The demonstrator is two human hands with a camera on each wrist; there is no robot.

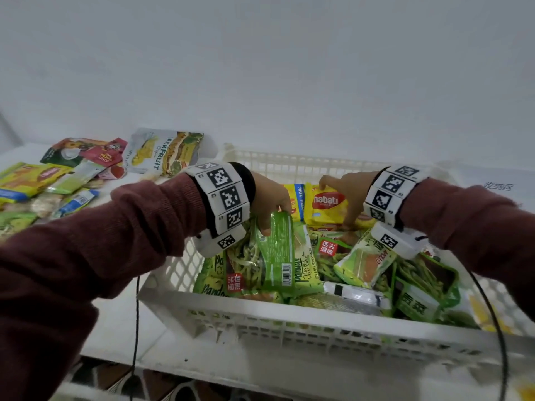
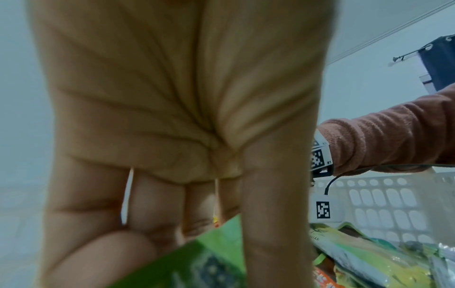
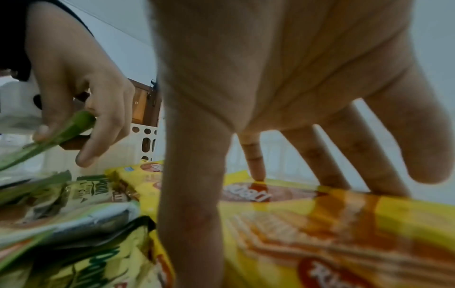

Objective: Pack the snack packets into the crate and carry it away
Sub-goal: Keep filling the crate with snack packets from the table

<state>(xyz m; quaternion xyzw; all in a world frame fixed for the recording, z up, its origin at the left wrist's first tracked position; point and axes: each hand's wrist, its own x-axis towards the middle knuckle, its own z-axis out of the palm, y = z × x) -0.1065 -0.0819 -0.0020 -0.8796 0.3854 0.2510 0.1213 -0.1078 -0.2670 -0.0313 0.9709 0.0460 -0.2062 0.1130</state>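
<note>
head view: the left hand (image 1: 270, 202) pinched a green packet (image 1: 276, 250) over the white crate (image 1: 289, 322). left wrist view: fingers (image 2: 157, 210) curled onto it. right wrist view: the right hand (image 3: 283, 87), fingers spread, pressed a yellow packet (image 3: 344, 224) inside the crate.

A home room: curtain rod (image 2: 410, 54), wooden door (image 3: 145, 105), plain walls.

A white slatted crate (image 1: 289, 322) sits at centre and lower right of the head view, heaped with green and yellow packets. A green packet (image 1: 278, 250) stands tilted at its left side. A yellow Nabati packet (image 1: 327, 204) lies flat at the far side. More packets (image 1: 58, 180) lie scattered at the left, outside the crate.
</note>
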